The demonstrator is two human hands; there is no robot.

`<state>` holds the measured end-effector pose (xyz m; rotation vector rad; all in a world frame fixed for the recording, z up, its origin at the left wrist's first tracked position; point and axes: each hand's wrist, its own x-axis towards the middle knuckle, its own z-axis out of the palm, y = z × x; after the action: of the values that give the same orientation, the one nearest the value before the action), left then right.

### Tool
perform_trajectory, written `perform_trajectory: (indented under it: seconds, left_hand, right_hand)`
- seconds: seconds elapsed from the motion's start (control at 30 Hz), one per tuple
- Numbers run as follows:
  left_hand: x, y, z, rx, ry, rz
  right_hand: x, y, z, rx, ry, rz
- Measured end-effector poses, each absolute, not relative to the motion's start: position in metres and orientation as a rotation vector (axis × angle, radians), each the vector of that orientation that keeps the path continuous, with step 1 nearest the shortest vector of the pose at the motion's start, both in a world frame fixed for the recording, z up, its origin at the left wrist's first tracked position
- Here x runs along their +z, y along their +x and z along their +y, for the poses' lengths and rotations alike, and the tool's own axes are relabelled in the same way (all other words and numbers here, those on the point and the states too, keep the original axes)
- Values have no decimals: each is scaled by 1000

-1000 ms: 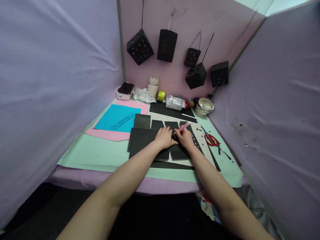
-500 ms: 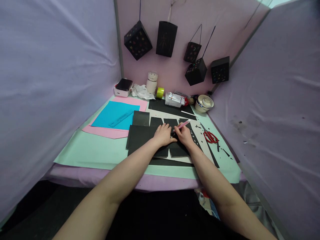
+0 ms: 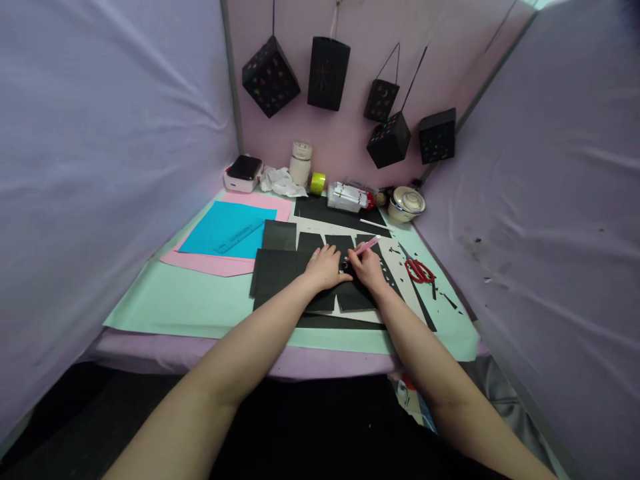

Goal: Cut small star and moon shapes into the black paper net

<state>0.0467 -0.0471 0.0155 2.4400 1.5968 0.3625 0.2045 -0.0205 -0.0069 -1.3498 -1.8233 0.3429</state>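
My left hand [image 3: 324, 268] lies flat on a black card sheet [image 3: 285, 273], fingers stretched out. Close beside it, my right hand [image 3: 367, 268] is closed around a pink pen-shaped tool [image 3: 369, 244]. The tool slants, with its lower end at the card between both hands; whether that tip is a blade or a nib I cannot make out. The card has notched edges, and small pale cut-outs [image 3: 387, 273] show right of my right hand. A whitish board [image 3: 407, 287] lies underneath. Red-handled scissors [image 3: 419, 271] rest to the right among black scraps.
Blue paper [image 3: 215, 227] with a ruler [image 3: 240, 235] lies on pink sheets at left. Along the back stand a white bottle [image 3: 301, 163], yellow tape [image 3: 317, 183], a clear package [image 3: 349, 197] and a lidded bowl [image 3: 406, 204]. Several black paper boxes [image 3: 329, 73] hang above. Fabric walls enclose both sides.
The whole view has shifted slightly, so things appear a little further left and up. Both hands keep nearly the same place on the black card.
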Motion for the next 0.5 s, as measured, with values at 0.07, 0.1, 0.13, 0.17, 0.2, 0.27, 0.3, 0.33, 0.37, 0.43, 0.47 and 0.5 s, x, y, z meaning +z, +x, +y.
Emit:
perform_trajectory:
  seconds: [0.07, 0.1, 0.13, 0.17, 0.2, 0.27, 0.3, 0.33, 0.37, 0.43, 0.47, 0.5]
  left_hand:
    - [16, 47, -47, 357, 2435, 1594]
    - [16, 47, -47, 355, 2433, 1592]
    - [16, 47, -47, 354, 2431, 1590]
    - [16, 47, -47, 354, 2430, 1588]
    - [16, 47, -47, 355, 2428, 1586]
    - [16, 47, -47, 357, 2425, 1583]
    - [15, 47, -47, 357, 2424, 1582]
    - [15, 47, -47, 355, 2423, 1582]
    - [15, 47, -47, 353, 2422, 1582]
    - [14, 47, -46, 350, 2424, 1582]
    - [14, 46, -46, 349, 2425, 1583]
    - [14, 46, -46, 350, 2426, 1584]
  right_hand:
    - [-7, 204, -20, 339, -1348, -1832]
    - [-7, 204, -20, 339, -1345, -1836]
    - [-6, 204, -20, 341, -1340, -1841]
    - [-6, 204, -21, 345, -1336, -1845]
    - [-5, 203, -21, 349, -1331, -1849]
    - [-4, 203, -22, 359, -1325, -1852]
    - [-4, 203, -22, 363, -1325, -1851]
    - [-3, 203, -22, 365, -1327, -1849]
    - [-3, 203, -22, 368, -1329, -1844]
    - [-2, 203, -23, 372, -1334, -1830]
    - [-1, 204, -23, 374, -1336, -1820]
    - [-1, 204, -23, 374, -1339, -1809]
